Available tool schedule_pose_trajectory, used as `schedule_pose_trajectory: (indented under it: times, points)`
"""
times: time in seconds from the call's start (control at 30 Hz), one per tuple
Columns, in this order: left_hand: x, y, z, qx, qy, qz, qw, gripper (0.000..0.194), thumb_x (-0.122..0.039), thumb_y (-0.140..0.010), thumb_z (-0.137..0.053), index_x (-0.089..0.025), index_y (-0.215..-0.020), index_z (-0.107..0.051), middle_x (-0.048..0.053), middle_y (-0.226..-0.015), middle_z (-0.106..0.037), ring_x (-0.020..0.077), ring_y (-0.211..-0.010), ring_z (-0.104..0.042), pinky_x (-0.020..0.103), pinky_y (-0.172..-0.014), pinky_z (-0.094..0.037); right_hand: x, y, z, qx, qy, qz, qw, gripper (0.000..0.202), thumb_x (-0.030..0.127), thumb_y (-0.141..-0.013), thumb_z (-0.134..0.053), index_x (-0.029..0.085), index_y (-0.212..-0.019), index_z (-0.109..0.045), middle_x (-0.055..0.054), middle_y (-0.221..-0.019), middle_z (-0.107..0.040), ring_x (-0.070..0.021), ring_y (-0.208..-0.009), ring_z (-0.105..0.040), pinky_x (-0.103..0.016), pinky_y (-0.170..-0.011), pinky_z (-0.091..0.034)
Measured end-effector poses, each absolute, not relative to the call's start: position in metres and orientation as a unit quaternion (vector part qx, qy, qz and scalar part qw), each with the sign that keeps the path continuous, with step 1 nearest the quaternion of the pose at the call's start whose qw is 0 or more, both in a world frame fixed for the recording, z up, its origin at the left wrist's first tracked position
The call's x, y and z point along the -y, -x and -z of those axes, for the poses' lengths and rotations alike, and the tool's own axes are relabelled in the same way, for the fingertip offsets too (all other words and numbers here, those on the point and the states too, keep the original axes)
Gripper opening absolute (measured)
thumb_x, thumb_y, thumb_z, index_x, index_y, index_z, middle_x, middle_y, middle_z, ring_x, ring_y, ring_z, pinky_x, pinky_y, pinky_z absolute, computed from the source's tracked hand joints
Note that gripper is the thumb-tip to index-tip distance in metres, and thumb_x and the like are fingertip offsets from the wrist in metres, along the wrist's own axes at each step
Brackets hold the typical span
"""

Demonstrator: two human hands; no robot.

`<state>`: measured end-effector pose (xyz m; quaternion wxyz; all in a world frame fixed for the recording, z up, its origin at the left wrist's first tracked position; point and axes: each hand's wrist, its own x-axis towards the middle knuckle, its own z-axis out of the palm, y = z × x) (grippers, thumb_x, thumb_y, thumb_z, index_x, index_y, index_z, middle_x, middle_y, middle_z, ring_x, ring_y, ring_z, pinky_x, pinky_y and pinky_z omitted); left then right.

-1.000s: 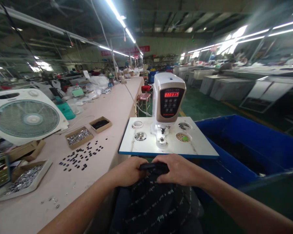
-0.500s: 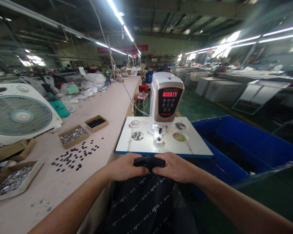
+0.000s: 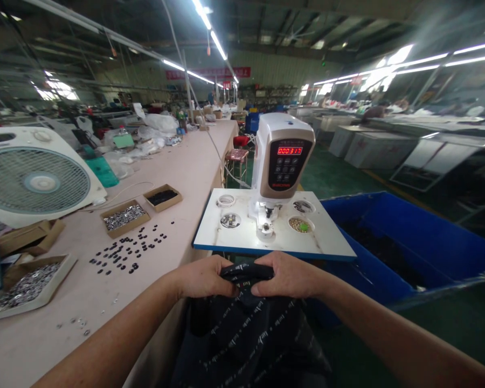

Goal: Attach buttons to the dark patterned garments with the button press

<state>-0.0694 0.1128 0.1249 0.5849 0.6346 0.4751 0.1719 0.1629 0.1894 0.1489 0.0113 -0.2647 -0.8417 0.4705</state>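
We had a black fabric piece with white lettering (image 3: pixel 246 339) in front of us, on our side of the white machine tabletop (image 3: pixel 209 230). Our left hand (image 3: pixel 208 277) was closed around one end of its folded edge, and our right hand (image 3: pixel 289 276) gripped the other end. Just beyond stood a white-and-bronze press machine (image 3: pixel 283 167), its red display (image 3: pixel 290 151) reading 000317. To our left, on the pinkish table (image 3: pixel 194 178), small black round fasteners (image 3: pixel 134 266) lay scattered near a cardboard box (image 3: pixel 131 224) of silvery metal pieces (image 3: pixel 124 216); to our right we saw a blue bin (image 3: pixel 440 231).
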Motion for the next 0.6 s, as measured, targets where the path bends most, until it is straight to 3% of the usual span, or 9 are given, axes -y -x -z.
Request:
schedule_pose_trajectory:
  times: [0.2, 0.4, 0.6]
  points:
    - [-0.1106, 0.0683, -0.1233, -0.477, -0.620, -0.187, 0.595, 0.009, -0.023, -0.077, -0.060, -0.017, -0.083, -0.057, -0.006, -0.065, -0.041, 0.0096, -0.059, -0.034, 0.024, -0.054, -0.024, -0.1887, -0.1605, -0.1409, 0.842, 0.273, -0.464, 0.036, 0.018, 0.034, -0.082, -0.067, 0.016, -0.084, -0.068, 0.002, -0.074, -0.061, -0.0139, -0.068, -0.053, -0.023, -0.060, -0.038]
    - [-0.1094, 0.0687, -0.1199, -0.469, -0.642, -0.186, 0.577, 0.012, -0.029, -0.082, -0.061, -0.018, -0.086, -0.058, -0.006, -0.065, -0.041, 0.0097, -0.059, -0.034, 0.024, -0.053, -0.026, -0.1853, -0.1580, -0.1415, 0.863, 0.271, -0.423, 0.060, 0.013, 0.029, -0.086, -0.064, 0.017, -0.088, -0.068, 0.000, -0.084, -0.068, -0.0171, -0.078, -0.061, -0.025, -0.068, -0.041]
    - [-0.1067, 0.0676, -0.1168, -0.474, -0.637, -0.180, 0.580, 0.016, -0.030, -0.076, -0.067, -0.017, -0.080, -0.058, -0.005, -0.068, -0.045, 0.0103, -0.062, -0.038, 0.023, -0.058, -0.031, -0.1847, -0.1584, -0.1433, 0.870, 0.277, -0.408, 0.012, 0.025, 0.040, -0.076, -0.076, 0.017, -0.085, -0.071, 0.001, -0.077, -0.068, -0.0168, -0.072, -0.060, -0.024, -0.060, -0.037]
